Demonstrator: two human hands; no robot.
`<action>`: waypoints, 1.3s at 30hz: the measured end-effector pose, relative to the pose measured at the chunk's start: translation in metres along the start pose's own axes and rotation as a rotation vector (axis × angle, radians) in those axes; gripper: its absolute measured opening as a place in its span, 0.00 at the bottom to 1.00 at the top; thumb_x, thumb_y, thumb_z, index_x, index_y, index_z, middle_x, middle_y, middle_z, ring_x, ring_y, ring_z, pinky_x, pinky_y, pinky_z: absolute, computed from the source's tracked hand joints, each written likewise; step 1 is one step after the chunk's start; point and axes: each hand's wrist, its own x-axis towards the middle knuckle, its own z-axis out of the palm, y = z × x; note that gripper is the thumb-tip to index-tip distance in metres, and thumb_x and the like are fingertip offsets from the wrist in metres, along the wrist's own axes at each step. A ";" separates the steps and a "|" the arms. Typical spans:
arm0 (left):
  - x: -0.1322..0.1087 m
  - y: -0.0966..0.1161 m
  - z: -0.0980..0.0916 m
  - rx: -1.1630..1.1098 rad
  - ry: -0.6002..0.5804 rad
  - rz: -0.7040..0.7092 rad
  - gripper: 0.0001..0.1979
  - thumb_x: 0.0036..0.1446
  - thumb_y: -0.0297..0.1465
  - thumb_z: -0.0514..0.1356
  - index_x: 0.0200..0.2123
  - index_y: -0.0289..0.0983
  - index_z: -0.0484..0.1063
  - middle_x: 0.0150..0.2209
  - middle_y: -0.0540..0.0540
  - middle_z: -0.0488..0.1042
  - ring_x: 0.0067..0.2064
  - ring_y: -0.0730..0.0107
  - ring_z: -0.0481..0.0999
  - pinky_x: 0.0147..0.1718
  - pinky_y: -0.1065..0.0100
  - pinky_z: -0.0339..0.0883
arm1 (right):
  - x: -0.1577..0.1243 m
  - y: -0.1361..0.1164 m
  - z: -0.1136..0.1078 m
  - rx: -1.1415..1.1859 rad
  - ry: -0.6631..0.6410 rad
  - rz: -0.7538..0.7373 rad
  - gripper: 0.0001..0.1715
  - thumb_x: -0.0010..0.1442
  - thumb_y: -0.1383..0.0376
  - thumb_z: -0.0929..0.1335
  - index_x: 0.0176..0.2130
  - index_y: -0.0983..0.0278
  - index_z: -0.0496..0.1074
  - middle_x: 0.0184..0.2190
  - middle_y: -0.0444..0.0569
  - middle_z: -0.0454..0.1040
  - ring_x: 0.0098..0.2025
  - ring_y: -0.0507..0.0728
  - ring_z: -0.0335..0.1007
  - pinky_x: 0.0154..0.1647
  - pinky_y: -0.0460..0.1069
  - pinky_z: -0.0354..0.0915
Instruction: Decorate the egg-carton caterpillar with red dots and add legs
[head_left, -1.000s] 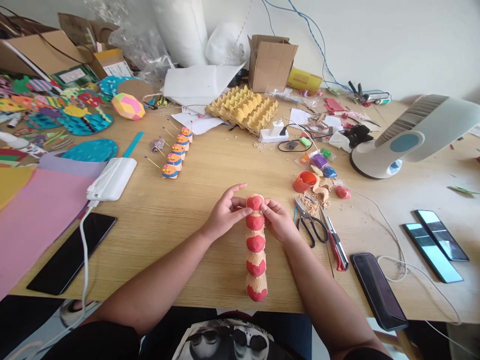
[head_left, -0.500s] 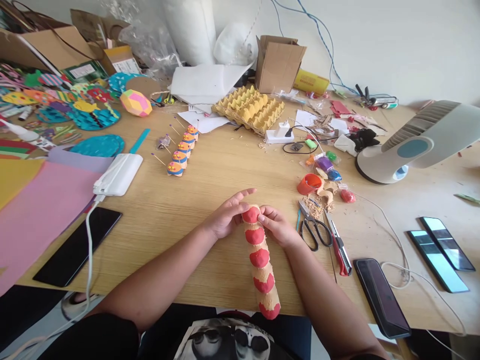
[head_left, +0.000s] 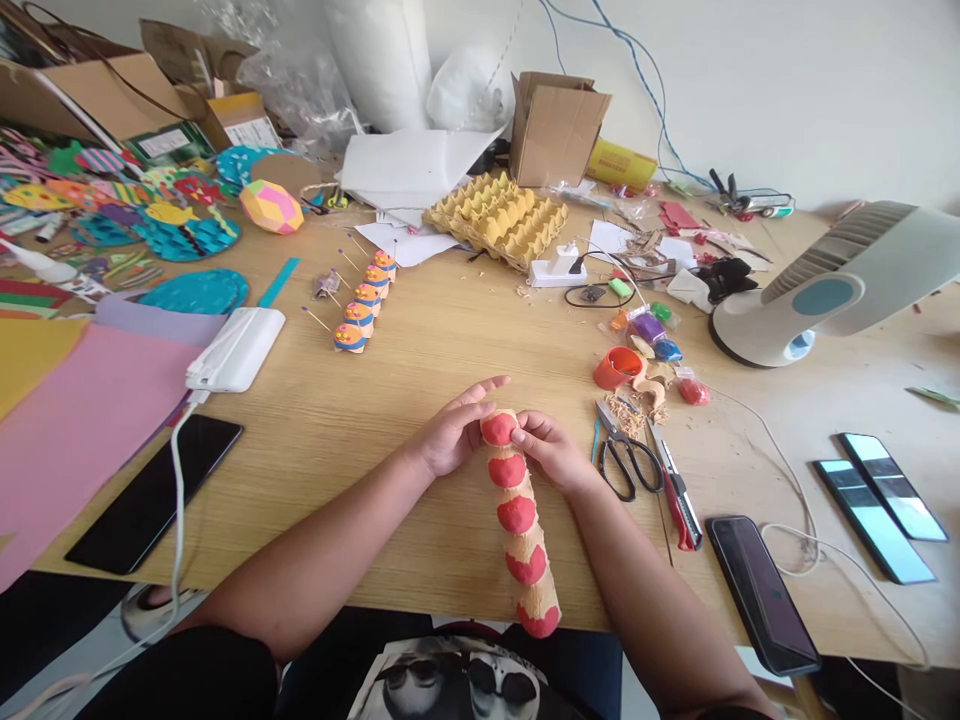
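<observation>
Between my hands is a strip of egg carton point(head_left: 519, 542), tan, with a red clay-like patch on each of its several bumps. It slants from the middle of the table down past the front edge. My left hand point(head_left: 455, 437) holds the far end from the left, thumb against the top bump and index finger stretched outward. On the other side, my right hand point(head_left: 551, 447) grips the same end, its thumb pressing the edge of the top red patch point(head_left: 499, 429). The fingertips beneath the strip are hidden.
Scissors point(head_left: 628, 460) and a red utility knife point(head_left: 681, 500) lie right of my right hand, near an orange cup point(head_left: 617, 367). A decorated carton caterpillar point(head_left: 365, 300) stands further back. Phones point(head_left: 761, 590) and a white fan point(head_left: 817, 280) are at the right; a power bank point(head_left: 236, 350) sits left.
Almost nothing differs. The far end of the strip and both hands have shifted very slightly left, with the grip kept.
</observation>
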 end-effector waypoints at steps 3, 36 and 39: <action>0.001 -0.001 -0.001 0.018 0.006 -0.006 0.37 0.57 0.33 0.67 0.67 0.40 0.60 0.27 0.52 0.74 0.27 0.75 0.72 0.31 0.72 0.66 | 0.001 0.001 0.000 -0.033 -0.011 -0.011 0.19 0.54 0.53 0.78 0.32 0.63 0.72 0.27 0.41 0.70 0.28 0.49 0.60 0.32 0.46 0.57; 0.002 -0.004 0.000 -0.041 -0.008 -0.030 0.41 0.56 0.31 0.70 0.69 0.42 0.56 0.34 0.49 0.80 0.34 0.72 0.78 0.38 0.70 0.68 | 0.000 -0.002 0.004 0.288 0.102 0.089 0.19 0.53 0.52 0.77 0.29 0.61 0.71 0.24 0.43 0.75 0.25 0.52 0.68 0.27 0.47 0.66; 0.001 -0.004 0.001 -0.027 0.003 -0.032 0.42 0.55 0.30 0.71 0.69 0.42 0.56 0.33 0.49 0.80 0.34 0.72 0.78 0.39 0.70 0.68 | 0.001 -0.001 0.005 0.277 0.103 0.091 0.20 0.52 0.52 0.78 0.28 0.62 0.70 0.23 0.43 0.74 0.24 0.51 0.68 0.26 0.47 0.65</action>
